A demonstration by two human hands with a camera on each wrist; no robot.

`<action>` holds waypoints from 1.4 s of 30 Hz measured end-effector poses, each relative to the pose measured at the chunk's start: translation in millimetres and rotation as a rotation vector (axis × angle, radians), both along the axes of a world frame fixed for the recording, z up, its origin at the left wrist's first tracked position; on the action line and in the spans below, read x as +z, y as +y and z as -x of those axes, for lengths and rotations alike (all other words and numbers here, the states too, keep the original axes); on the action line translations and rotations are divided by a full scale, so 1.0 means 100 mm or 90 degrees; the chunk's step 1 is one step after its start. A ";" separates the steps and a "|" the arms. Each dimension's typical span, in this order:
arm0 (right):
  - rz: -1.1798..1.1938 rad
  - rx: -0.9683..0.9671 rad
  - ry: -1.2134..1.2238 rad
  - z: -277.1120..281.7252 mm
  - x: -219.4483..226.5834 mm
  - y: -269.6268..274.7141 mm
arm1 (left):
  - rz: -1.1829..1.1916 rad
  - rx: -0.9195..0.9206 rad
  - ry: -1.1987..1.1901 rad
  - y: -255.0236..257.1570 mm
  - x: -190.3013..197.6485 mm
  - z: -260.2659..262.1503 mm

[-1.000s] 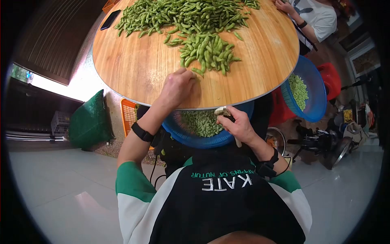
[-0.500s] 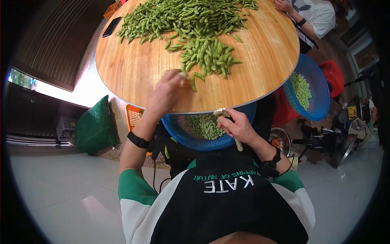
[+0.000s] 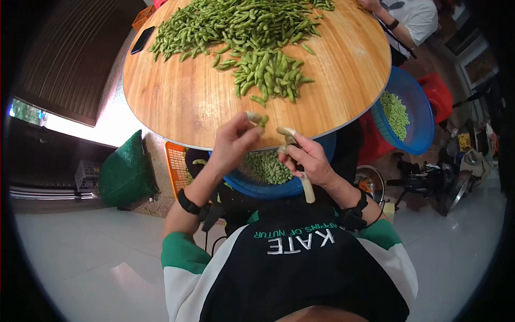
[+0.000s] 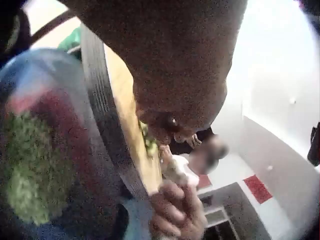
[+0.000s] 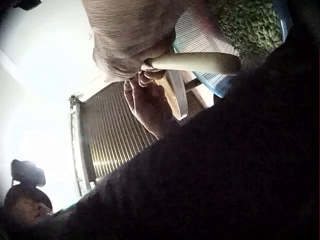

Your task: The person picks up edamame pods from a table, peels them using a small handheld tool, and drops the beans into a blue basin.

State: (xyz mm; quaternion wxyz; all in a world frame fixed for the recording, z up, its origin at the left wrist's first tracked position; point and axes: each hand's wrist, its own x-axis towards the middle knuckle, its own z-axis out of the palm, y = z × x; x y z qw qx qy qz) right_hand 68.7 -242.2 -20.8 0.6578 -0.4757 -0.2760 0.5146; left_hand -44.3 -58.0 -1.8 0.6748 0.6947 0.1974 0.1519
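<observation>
My left hand point(image 3: 234, 144), with a pale covering on a fingertip, pinches a green pod point(image 3: 263, 121) above the near edge of the round table point(image 3: 182, 102). Close by on its right, my right hand point(image 3: 311, 160) grips a tool with a pale handle point(image 3: 308, 190); its working end is hard to make out between the fingers. In the right wrist view the handle point(image 5: 200, 63) sticks out of the right hand point(image 5: 135, 40). Beneath both hands is a blue basket point(image 3: 249, 190) holding shelled beans point(image 3: 271, 167). A small heap of pods point(image 3: 271, 75) lies beyond the hands.
A large pod pile point(image 3: 236, 27) covers the far table, with a phone point(image 3: 142, 40) at its left. Another blue basket point(image 3: 421, 126) of beans stands right, by a red stool point(image 3: 437, 96). Another person point(image 3: 413, 24) is at the far right. A green sack point(image 3: 126, 174) lies left.
My left hand has drawn back from the small pod heap toward my right hand, bringing a pod. My right hand has shifted slightly, and its thumb and forefinger stand farther forward.
</observation>
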 end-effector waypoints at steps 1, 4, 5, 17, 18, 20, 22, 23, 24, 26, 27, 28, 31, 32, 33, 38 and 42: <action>-0.010 -0.005 0.029 0.00 0.01 0.03 | 0.025 -0.013 0.010 -0.10 0.00 0.02; -0.009 0.022 0.036 0.01 0.06 0.04 | 0.081 -0.004 -0.056 -0.30 -0.07 0.02; -0.007 0.036 0.033 0.03 0.07 0.05 | 0.042 0.021 -0.088 -0.35 -0.08 0.01; -0.092 0.056 0.260 0.03 0.09 0.05 | -0.174 0.199 -0.065 -0.27 -0.14 0.17; -0.105 0.060 0.284 0.01 0.11 0.03 | -0.385 0.284 -0.095 -0.10 -0.22 0.28; -0.102 0.056 0.276 -0.04 0.09 -0.01 | -0.604 0.349 -0.012 0.14 0.17 0.55; -0.100 0.056 0.269 -0.07 0.07 -0.04 | -0.771 0.352 0.127 0.39 0.22 0.87; -0.095 0.062 0.265 -0.08 0.06 -0.04 | -0.818 0.345 0.214 0.47 0.18 0.98; -0.089 0.069 0.262 -0.07 0.06 -0.04 | -0.848 0.296 0.220 0.47 0.18 0.98; -0.083 0.074 0.272 -0.05 0.09 -0.02 | -0.956 0.233 0.226 0.40 0.19 0.93; -0.076 0.077 0.281 -0.05 0.10 -0.01 | -1.036 0.218 0.224 0.26 0.27 0.77; -0.074 0.078 0.278 -0.05 0.10 0.01 | -0.826 0.164 0.080 0.16 0.29 0.67; -0.085 0.094 0.310 -0.02 0.08 0.01 | -0.318 0.055 0.043 -0.18 0.12 0.36; -0.079 0.089 0.312 -0.02 0.10 0.00 | -0.184 0.005 0.038 -0.27 0.10 0.26; -0.074 0.082 0.315 -0.03 0.11 0.00 | -0.111 -0.033 0.038 -0.31 0.01 0.20; -0.065 0.052 0.277 -0.04 0.06 -0.06 | 0.193 -0.040 -0.019 -0.40 -0.18 0.09; -0.045 0.086 0.263 0.00 0.06 -0.09 | 0.253 -0.045 -0.012 -0.37 -0.33 0.12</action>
